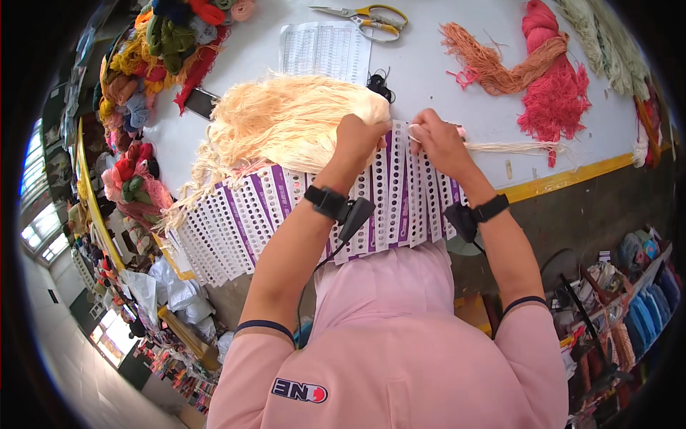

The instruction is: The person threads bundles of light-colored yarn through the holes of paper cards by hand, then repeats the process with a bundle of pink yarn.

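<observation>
Threading step judged underway: cream yarn bundle [286, 121] clenched in left hand [359, 139]; strand [511, 147] pinched by right hand [437, 141] over punched cards [389, 193]. Next hole needed aiming.

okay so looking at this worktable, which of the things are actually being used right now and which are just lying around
In use:
left hand gripping the cream yarn bundle
right hand pinching a thin cream strand
white and purple punched cards under both hands

Lying about:
yellow-handled scissors
printed sheet
orange yarn
red yarn
pile of mixed coloured yarn
pale greenish yarn
</observation>
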A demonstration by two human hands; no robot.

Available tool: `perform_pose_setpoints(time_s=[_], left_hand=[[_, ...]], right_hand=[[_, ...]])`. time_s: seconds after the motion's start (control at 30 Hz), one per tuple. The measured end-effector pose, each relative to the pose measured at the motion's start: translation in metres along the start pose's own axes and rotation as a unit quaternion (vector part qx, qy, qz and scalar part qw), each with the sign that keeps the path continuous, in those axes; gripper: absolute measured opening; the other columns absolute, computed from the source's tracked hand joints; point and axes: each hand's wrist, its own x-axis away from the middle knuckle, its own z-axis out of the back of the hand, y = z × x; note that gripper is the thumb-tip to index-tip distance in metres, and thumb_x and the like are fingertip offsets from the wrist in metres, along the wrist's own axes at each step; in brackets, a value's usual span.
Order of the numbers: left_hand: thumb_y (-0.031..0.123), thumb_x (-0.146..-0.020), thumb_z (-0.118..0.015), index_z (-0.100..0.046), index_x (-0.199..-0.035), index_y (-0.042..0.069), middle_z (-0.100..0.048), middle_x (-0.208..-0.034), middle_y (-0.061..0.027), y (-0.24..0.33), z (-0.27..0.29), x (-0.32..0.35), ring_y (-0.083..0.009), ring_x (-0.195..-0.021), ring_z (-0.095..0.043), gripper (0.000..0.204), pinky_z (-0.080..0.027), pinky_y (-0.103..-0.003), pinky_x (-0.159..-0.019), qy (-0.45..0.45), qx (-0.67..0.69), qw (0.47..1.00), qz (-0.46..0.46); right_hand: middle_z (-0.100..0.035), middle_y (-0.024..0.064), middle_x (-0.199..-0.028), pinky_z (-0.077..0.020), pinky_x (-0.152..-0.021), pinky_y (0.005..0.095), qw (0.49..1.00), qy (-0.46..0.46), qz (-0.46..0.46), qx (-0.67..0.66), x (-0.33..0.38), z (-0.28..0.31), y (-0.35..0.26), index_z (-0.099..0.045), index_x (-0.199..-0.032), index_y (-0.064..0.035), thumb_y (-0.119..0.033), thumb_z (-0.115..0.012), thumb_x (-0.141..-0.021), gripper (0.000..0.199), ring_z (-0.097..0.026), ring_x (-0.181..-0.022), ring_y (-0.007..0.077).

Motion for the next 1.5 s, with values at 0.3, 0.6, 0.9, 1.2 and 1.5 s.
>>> perform_pose_setpoints(time_s=[0.3,0.6,0.9,1.2,1.5], left_hand=[[0.004,-0.079,-0.068,-0.065,-0.079,-0.003,-0.060,-0.065,-0.0033,-0.006,-0.004,0.003,-0.0082,-0.049,-0.049,0.007,-0.038,-0.024,-0.045,-0.047,0.019,0.999,-0.011],[0.007,-0.082,-0.067,-0.065,-0.086,0.000,-0.059,-0.069,-0.0009,-0.004,-0.001,0.005,-0.0068,-0.052,-0.049,0.009,-0.039,-0.023,-0.047,-0.093,-0.031,0.994,-0.040],[0.010,-0.083,-0.069,-0.064,-0.090,0.004,-0.061,-0.074,-0.0007,0.004,0.005,0.010,-0.0062,-0.054,-0.049,0.010,-0.041,-0.022,-0.050,-0.157,0.069,0.985,-0.010],[0.013,-0.083,-0.073,-0.066,-0.091,0.001,-0.064,-0.076,-0.0037,0.006,0.022,0.019,-0.0083,-0.054,-0.052,0.016,-0.041,-0.023,-0.050,-0.216,0.331,0.918,0.040],[0.017,-0.087,-0.070,-0.065,-0.104,0.002,-0.068,-0.095,-0.0071,-0.002,0.015,0.046,-0.0205,-0.087,-0.066,0.023,-0.050,-0.034,-0.079,-0.205,-0.116,0.931,-0.280]], right_hand=[[-0.063,0.0100,-0.061,-0.0494,-0.059,0.0335,0.996,-0.075,0.035,0.025,-0.016,0.000,0.008,-0.056,-0.088,-0.0032,-0.012,-0.055,-0.092,0.009,-0.065,-0.057,0.0207],[-0.064,0.0127,-0.066,-0.0495,-0.061,0.0355,0.974,-0.040,0.104,0.196,-0.024,0.002,-0.005,-0.060,-0.095,-0.0033,-0.012,-0.060,-0.086,0.012,-0.065,-0.062,0.0251],[-0.062,0.0011,-0.075,-0.0477,-0.065,0.0245,0.987,-0.159,-0.017,0.002,-0.014,0.020,-0.008,-0.061,-0.106,-0.0014,-0.009,-0.054,-0.095,0.015,-0.057,-0.068,0.0069],[-0.065,0.0054,-0.075,-0.0494,-0.066,0.0273,0.990,-0.139,0.000,-0.022,-0.007,0.019,-0.005,-0.062,-0.110,-0.0021,-0.008,-0.057,-0.092,0.019,-0.061,-0.067,0.0108],[-0.064,0.0040,-0.076,-0.0504,-0.066,0.0277,0.988,-0.145,0.061,-0.007,0.009,0.016,-0.031,-0.054,-0.128,-0.0001,-0.007,-0.051,-0.096,0.033,-0.058,-0.068,0.0094]])
